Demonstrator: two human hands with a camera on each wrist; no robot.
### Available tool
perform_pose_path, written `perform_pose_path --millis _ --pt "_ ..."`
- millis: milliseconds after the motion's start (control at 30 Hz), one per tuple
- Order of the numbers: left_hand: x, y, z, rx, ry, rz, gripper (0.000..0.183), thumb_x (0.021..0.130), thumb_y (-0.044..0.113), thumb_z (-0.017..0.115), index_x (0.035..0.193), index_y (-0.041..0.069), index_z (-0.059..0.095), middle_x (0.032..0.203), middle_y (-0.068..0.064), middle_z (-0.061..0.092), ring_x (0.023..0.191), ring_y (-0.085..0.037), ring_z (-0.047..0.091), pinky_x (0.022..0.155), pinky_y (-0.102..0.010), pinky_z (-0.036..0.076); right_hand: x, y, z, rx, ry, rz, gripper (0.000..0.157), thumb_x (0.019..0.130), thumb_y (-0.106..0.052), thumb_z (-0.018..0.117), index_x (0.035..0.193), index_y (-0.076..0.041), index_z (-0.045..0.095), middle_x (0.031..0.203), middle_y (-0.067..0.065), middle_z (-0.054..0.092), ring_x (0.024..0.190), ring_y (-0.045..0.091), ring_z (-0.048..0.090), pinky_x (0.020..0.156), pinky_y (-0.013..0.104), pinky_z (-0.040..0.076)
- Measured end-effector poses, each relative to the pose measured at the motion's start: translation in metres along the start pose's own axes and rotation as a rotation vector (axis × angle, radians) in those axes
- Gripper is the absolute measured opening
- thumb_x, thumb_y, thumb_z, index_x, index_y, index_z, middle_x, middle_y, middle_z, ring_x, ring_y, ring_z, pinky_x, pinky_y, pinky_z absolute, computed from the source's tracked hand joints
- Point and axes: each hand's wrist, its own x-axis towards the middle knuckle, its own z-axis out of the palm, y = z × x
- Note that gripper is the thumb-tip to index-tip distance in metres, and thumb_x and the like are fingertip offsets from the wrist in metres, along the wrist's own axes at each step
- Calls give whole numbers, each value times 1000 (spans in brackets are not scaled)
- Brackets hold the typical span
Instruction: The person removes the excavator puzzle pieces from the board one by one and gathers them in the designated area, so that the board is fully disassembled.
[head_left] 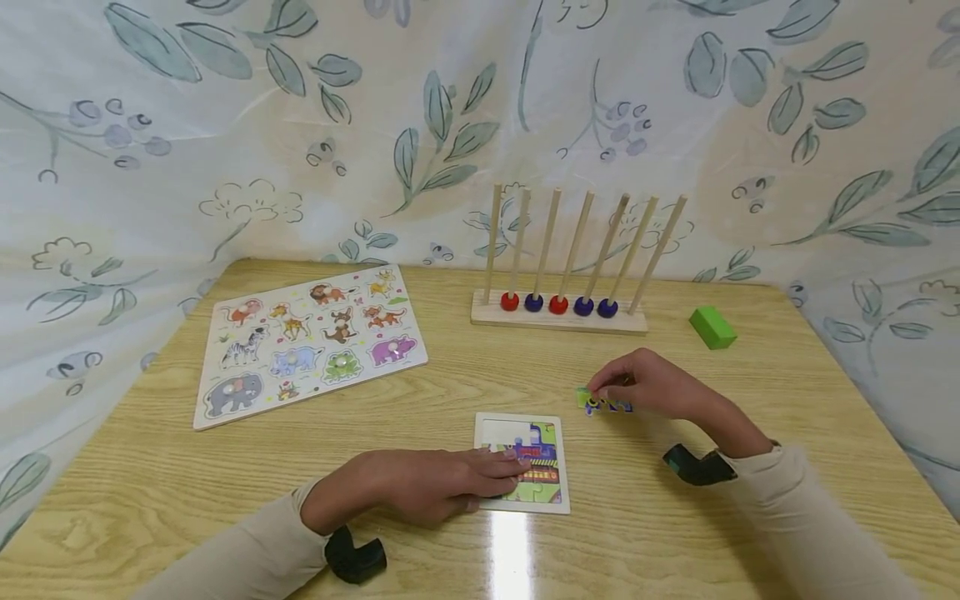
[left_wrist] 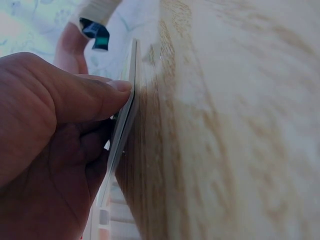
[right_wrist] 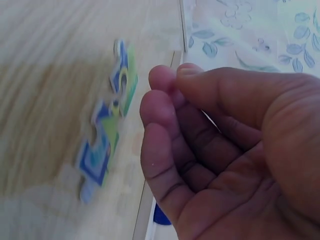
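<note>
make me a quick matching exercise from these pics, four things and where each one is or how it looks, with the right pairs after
1. block
2. left hand
3. peg stand
4. right hand

A. resting on the jigsaw
B. beside loose pieces
C. plain green
D. carries red and blue beads

Pairs: 1-C, 2-A, 3-D, 4-B

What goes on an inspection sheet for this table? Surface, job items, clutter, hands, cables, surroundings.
Surface: wood-grain table, bright glare on its near side.
Jigsaw tray: partly filled, bare toward its far left.
Loose jigsaw pieces: on the table, right of the tray.
Clutter: animal peg puzzle, wooden bead rack, green block.
Left hand: fingers lie across the tray.
Right hand: at the loose pieces, fingers curled; can't tell if gripping one.
Cables: nothing seen.
Surroundings: leaf-print fabric behind the table.
</note>
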Motion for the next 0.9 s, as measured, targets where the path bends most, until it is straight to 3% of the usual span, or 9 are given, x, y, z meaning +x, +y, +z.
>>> perform_pose_path --millis 500,900 --pt "-1 -2 1 1 5 -1 51 101 2 46 150 4 34 159 -7 23 145 -18 18 115 -30 19 9 -15 19 34 -40 -68 16 93 0 62 105 2 73 99 7 72 81 14 60 69 24 52" --pt "-1 0 0 -10 2 -9 52 100 1 47 150 4 35 158 -7 25 144 -18 20 115 -30 21 14 -24 37 69 -77 -89 17 93 1 61 104 -2 74 101 2 72 87 14 63 74 25 53"
